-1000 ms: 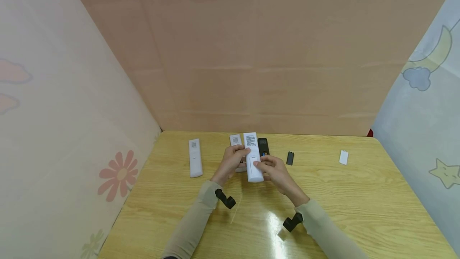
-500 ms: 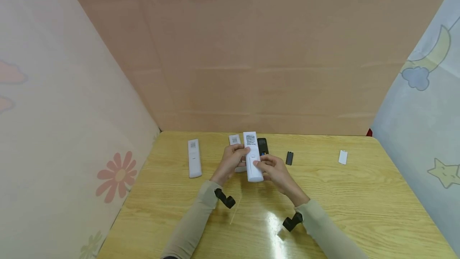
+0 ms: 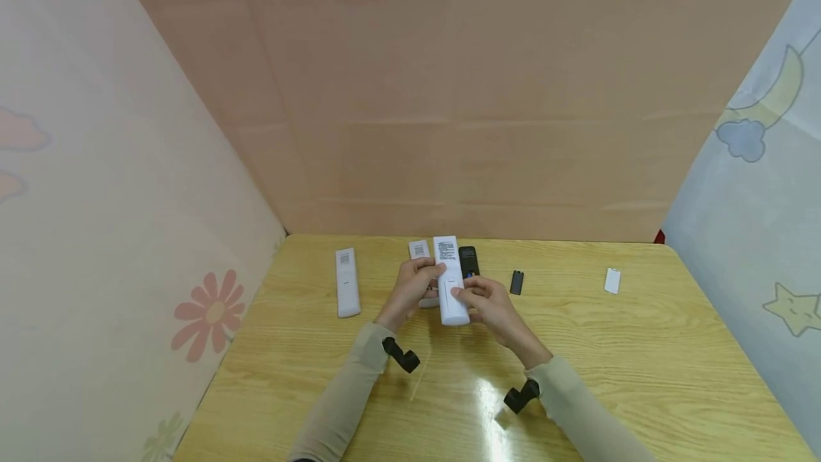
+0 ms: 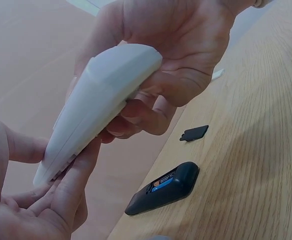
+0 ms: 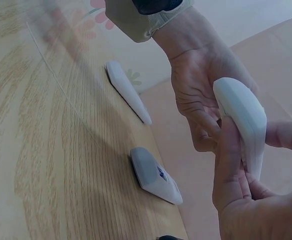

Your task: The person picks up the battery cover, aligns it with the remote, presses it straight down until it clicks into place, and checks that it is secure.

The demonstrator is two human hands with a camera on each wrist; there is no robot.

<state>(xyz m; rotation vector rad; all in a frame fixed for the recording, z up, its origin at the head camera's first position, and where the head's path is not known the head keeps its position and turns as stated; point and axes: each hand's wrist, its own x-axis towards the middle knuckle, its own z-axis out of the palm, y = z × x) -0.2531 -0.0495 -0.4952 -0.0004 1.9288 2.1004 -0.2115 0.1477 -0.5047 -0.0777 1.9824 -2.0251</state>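
A white remote control (image 3: 447,254) is held up above the table, printed back and battery cover (image 3: 450,289) facing the head camera. My left hand (image 3: 409,288) grips its left side, thumb lying on the back. From the right, my right hand (image 3: 494,306) holds the lower end, with the thumb on the battery cover and the fingers underneath. Behind them lies a black remote control (image 4: 163,187), its battery compartment uncovered with batteries showing inside. Another white remote control (image 5: 153,175) lies partly behind my left hand, a small dark opening visible in it.
A third white remote control (image 3: 348,282) lies face down on the left of the wooden table (image 3: 276,383). To the right are a small black battery cover (image 3: 517,282) and, farther off, a white battery cover (image 3: 612,281). An orange-brown backdrop (image 3: 449,105) rises behind the table.
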